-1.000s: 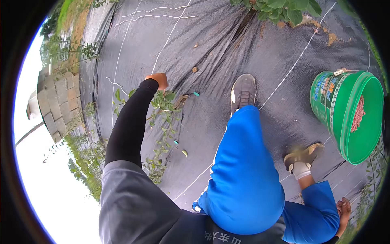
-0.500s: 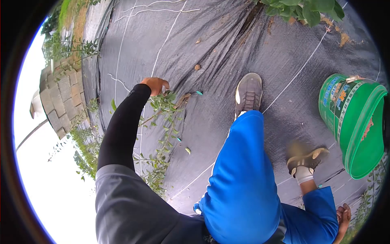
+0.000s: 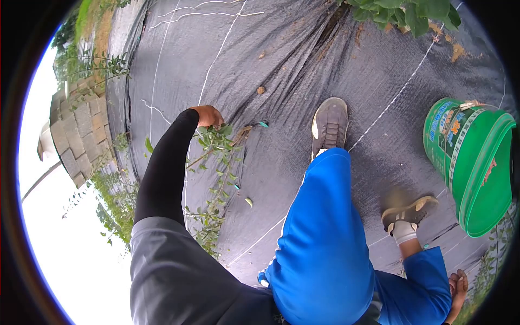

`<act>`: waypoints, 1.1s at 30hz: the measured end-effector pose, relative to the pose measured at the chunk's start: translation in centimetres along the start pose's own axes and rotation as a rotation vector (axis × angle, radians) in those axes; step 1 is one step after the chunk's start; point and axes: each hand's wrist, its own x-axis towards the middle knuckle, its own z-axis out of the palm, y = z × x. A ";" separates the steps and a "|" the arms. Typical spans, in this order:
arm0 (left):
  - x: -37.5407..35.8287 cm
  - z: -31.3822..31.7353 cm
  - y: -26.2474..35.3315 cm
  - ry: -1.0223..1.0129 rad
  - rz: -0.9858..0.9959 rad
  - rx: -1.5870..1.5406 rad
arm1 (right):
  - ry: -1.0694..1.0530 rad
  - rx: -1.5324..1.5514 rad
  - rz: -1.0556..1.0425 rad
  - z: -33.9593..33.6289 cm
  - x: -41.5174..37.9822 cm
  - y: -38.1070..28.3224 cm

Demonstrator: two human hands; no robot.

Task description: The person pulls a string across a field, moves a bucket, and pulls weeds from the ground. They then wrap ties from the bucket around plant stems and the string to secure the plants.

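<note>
My left hand [image 3: 209, 116], at the end of a black sleeve, reaches down to the top of a leafy plant [image 3: 219, 142]. Its fingers are bent and closed at the upper leaves, and the fingertips are partly hidden. Thin stems with small green leaves trail from there toward my body. My right hand [image 3: 458, 288] rests by my right knee at the lower right edge, its fingers curled together with nothing visible in them.
Black ground sheet [image 3: 292, 179] covers the soil, with white lines across it. A green bucket [image 3: 460, 157] lies tipped to the right, some reddish stuff inside. My shoes [image 3: 330, 122] stand on the sheet. A broad-leaved plant [image 3: 406, 12] grows at the top; a block wall [image 3: 81, 130] is at left.
My left hand has turned slightly, and its fingers, earlier stretched outward, now bend down onto the plant's top leaves. My right hand and the bucket stay put.
</note>
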 end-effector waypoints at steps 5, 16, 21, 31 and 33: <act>-0.6 -0.3 2.1 -0.070 -0.056 0.037 | 0.025 0.014 0.008 0.4 -0.1 -0.3; 1.6 0.2 0.3 0.074 -0.011 0.235 | -0.035 -0.046 -0.030 0.6 -0.2 -0.6; 0.9 0.4 0.7 0.088 -0.077 0.106 | -0.008 -0.054 -0.008 0.6 -0.1 -0.8; 1.7 -1.2 2.5 -0.056 -0.243 0.319 | -0.016 -0.071 -0.008 -0.1 0.0 -0.1; 1.7 -1.2 2.5 -0.078 -0.225 0.349 | 0.014 -0.071 0.000 0.0 0.0 0.0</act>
